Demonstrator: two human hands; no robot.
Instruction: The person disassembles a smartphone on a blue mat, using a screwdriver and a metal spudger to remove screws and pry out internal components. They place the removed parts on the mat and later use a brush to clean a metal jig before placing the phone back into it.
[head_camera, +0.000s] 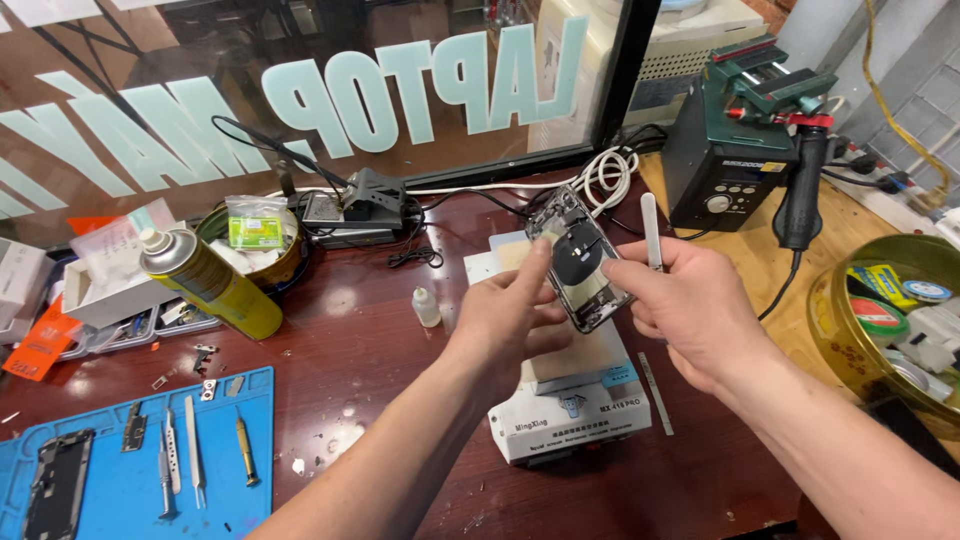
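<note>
Both my hands hold an opened phone housing (578, 262) tilted above a white box-shaped heating plate (570, 400). Its inside faces me, with a round black coil in the middle. My left hand (510, 315) grips the housing's left edge, with the forefinger stretched up along it. My right hand (685, 300) holds the right edge and also clasps a thin white pry tool (651, 228) that sticks upward.
A blue work mat (140, 460) at the lower left carries tweezers, a screwdriver and a phone frame. A yellow spray can (205, 280), a small dropper bottle (426, 306), a green soldering station (735, 140) and a round tin of tape rolls (890, 320) stand around.
</note>
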